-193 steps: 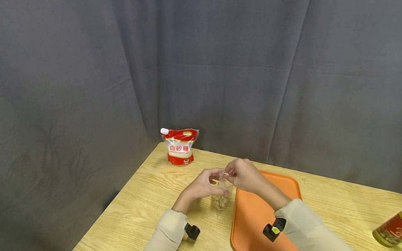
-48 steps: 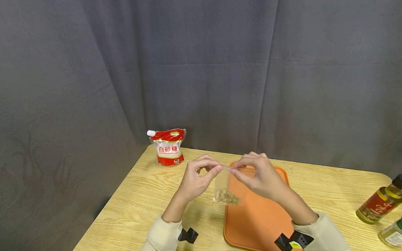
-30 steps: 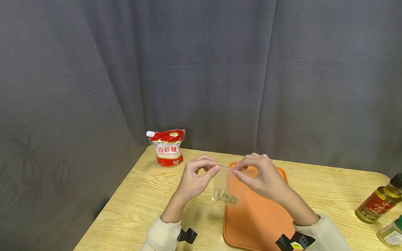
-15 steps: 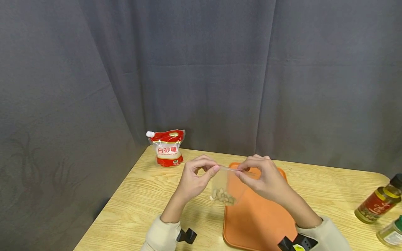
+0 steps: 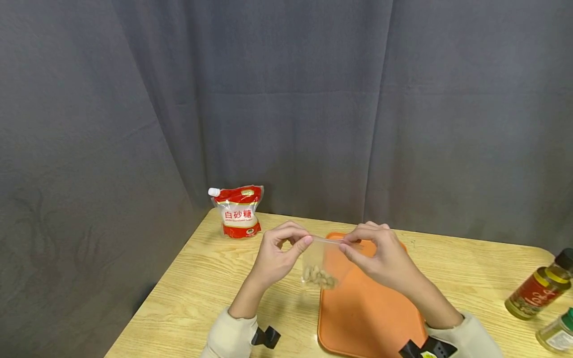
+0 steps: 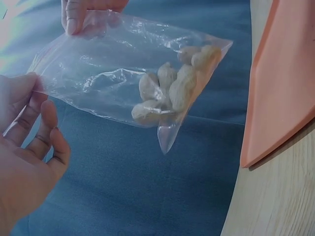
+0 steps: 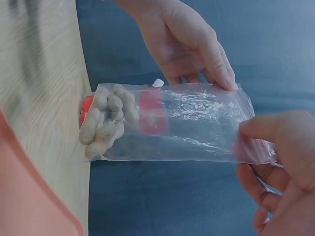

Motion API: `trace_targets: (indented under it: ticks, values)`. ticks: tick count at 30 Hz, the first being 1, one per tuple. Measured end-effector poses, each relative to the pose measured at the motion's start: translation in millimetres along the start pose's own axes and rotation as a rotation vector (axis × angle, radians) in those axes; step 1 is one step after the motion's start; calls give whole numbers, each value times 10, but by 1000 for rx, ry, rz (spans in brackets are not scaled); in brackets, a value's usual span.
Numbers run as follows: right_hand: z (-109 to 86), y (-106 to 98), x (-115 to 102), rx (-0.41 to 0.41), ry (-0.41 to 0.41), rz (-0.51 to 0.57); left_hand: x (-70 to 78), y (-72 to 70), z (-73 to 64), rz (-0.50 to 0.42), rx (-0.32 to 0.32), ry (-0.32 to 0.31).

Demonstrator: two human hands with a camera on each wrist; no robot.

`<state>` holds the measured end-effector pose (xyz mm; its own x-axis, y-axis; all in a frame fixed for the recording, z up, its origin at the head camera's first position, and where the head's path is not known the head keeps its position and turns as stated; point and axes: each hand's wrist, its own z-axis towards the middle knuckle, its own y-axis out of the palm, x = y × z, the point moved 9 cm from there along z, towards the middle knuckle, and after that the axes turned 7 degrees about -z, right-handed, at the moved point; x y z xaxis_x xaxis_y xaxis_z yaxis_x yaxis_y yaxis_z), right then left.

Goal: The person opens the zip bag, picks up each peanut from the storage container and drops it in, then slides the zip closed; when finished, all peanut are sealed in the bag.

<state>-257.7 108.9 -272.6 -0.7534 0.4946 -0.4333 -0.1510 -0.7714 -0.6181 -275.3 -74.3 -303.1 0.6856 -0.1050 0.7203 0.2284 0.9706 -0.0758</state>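
A clear zip-lock bag (image 5: 315, 256) hangs between the two hands, over the left edge of an orange tray (image 5: 358, 318). Several unshelled peanuts (image 6: 170, 88) lie at its bottom. My left hand (image 5: 278, 256) pinches one top corner between thumb and fingers. Toward the other end of the top strip, my right hand (image 5: 378, 253) pinches with thumb and forefinger. Both wrist views show the bag stretched between the hands, its mouth edge looking flat. Whether the zip is fully pressed together cannot be made out.
A red and white sugar pouch (image 5: 238, 213) with a white cap stands at the table's back left corner. On the right are a dark-capped bottle with a red label (image 5: 540, 287) and a green-capped jar (image 5: 557, 332). A grey curtain (image 5: 286, 99) hangs behind the table.
Since the oldest frame, the bag has gone from bunched and narrow to spread wide between both hands. Over the last second my right hand slid rightward along its top strip; my left stayed put.
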Motion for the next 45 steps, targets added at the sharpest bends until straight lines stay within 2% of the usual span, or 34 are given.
trace_targets:
  ticks: [5,12,20,26,33,36,41,45]
  values:
    - [-2,-3,-30,5,-28,-7,-4,7,1,-10,-3,12]
    - [-33,-59,-8,30,-14,-22,-5,11,-2,-18,-3,29]
    - [-52,-103,-51,58,-70,-16,8,4,0,-23,10,28]
    - [-82,-142,3,52,-20,-30,3,-5,3,-23,20,20]
    - [-96,-169,-24,56,-36,-23,17,-3,5,-24,20,25]
    - [-102,-174,-7,50,-13,-26,29,5,8,-24,17,35]
    - [-137,-192,50,33,27,-36,14,-17,2,-28,31,18]
    - [-163,-203,53,45,10,-34,0,-27,3,-30,32,22]
